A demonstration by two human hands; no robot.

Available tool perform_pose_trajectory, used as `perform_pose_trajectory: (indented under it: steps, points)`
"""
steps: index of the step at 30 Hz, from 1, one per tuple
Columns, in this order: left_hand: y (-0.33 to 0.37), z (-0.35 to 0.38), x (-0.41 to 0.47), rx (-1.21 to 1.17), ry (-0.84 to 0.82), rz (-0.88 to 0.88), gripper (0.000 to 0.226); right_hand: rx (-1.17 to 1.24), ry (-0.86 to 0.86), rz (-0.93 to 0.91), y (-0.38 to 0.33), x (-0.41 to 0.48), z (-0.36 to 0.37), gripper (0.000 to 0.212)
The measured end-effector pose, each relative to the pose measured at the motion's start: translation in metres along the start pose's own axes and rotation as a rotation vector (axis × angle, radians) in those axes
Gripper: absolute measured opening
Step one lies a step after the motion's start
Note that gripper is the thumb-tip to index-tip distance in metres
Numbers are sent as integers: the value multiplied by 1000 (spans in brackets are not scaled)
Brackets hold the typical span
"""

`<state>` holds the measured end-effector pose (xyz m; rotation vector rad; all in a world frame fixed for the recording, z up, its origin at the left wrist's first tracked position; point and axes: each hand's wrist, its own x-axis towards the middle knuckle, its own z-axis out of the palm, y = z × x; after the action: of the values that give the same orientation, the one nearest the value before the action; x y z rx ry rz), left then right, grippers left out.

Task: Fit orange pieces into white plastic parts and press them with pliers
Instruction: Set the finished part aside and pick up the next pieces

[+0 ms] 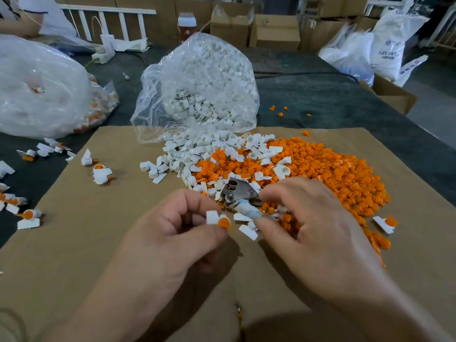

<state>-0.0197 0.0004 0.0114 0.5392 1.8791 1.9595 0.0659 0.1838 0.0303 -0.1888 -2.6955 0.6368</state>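
Left hand: the left hand [177, 233] sits low and centre, thumb and forefinger pinching one white plastic part [211, 217] with an orange piece [224, 222] seated at its end. It is lifted clear of the cardboard sheet [98, 243], with the orange end turned towards the tool, I'd judge so the tool can reach it.

Right hand: the right hand [311, 218] is curled round the taped handles of the pliers [238, 191]. The metal head pokes out past the fingers, near the pinched part but apart from it.

Pliers' mouth: I cannot tell how wide it stands, because the head is angled away from me.

Step in hand: the orange piece looks fitted by hand but not yet pressed – that is my reading only.

Stock: the heap of orange pieces [333, 174] lies under and beyond the right hand. The loose white parts [187, 154] spill from the mouth of the clear bag [202, 77], and the two heaps overlap at their edges. Both are an easy reach from where the hands work, which I take to be the reason for the layout.

Done pieces: the joined white-and-orange pieces [28, 218] are scattered along the left edge of the sheet and on the dark table. They are on the holding hand's side, handy for dropping.

Next move: the mouth needs to close squarely over the orange end. A tilted cap could skid out of the pinch.
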Motion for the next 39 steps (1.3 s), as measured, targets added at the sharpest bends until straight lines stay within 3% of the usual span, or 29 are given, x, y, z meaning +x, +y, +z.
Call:
perform_pose_trajectory:
  steps: [4, 9, 15, 19, 23, 28, 34, 39]
  points:
    - [3, -7, 5, -137, 76, -52, 14, -431, -284, 68, 5, 4, 0, 63]
    - [3, -11, 5, -176, 40, -104, 19, -505, -328, 93, 9, 4, -3, 73]
    - [2, -13, 6, -200, 31, -100, 31, -554, -326, 69, 15, 9, -4, 72]
    - [-1, -13, 7, -176, 33, -100, 30, -611, -263, 68, 9, 11, 0, 55]
    - [-1, -12, 8, -168, 39, -104, 23, -526, -161, 96, 9, 13, 1, 47]
    - [0, -15, 8, -209, 76, -56, 25, -242, 61, 77, 8, 10, -10, 45]
    - [-1, -20, 11, -224, 114, 58, 27, -186, -127, -39, 2, 4, -8, 51]
    - [-1, -22, 11, -163, 98, 144, 41, -127, -139, -60, -3, 2, -10, 45]
